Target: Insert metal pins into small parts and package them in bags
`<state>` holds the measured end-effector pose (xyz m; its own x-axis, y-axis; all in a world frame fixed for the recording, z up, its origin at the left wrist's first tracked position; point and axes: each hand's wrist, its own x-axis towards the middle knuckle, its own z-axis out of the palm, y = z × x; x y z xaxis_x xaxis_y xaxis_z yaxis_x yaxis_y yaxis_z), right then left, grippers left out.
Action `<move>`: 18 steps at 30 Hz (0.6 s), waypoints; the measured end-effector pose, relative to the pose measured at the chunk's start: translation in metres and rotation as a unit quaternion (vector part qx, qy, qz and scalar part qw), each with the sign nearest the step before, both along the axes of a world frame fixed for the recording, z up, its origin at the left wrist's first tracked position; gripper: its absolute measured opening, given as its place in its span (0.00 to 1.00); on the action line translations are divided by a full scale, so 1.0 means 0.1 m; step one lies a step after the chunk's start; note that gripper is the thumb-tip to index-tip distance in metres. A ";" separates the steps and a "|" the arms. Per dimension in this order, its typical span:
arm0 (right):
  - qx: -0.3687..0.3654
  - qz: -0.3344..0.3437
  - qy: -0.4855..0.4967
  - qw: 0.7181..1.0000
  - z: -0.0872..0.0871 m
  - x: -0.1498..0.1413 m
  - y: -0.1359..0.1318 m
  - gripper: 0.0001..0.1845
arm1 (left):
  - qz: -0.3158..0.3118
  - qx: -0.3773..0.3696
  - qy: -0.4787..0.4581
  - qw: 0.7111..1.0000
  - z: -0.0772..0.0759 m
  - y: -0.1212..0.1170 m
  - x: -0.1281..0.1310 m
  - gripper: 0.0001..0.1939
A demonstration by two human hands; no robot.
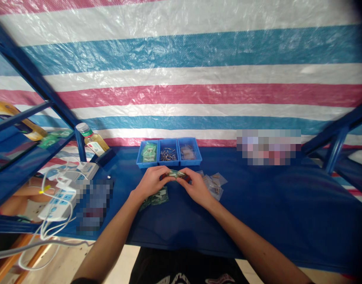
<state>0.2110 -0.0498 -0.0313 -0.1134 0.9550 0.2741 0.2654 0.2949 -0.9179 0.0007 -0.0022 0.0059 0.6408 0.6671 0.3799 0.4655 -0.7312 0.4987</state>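
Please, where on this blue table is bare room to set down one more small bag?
The widest bare patch of blue cloth lies right of the small plastic bags, below the pixelated object. A narrower strip runs between the three blue bins and that object. It is crowded on the left, around the power strip.

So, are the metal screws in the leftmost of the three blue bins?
No, the metal screws sit in the middle blue bin; the leftmost bin holds green packets.

There are three blue bins (169, 163) in the upper middle of the frame, one left hand (153, 181), one right hand (197, 187), one bottle (93, 140) and two power strips (58, 205) at left.
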 end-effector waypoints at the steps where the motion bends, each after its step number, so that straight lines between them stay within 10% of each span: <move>1: 0.003 -0.004 -0.003 1.000 0.00 0.01 0.00 0.06 | -0.002 -0.002 0.000 1.000 0.00 0.00 0.00 0.14; 18: 0.043 -0.020 -0.026 0.999 0.05 0.02 -0.02 0.04 | 0.002 0.006 -0.007 1.000 0.01 0.00 0.00 0.14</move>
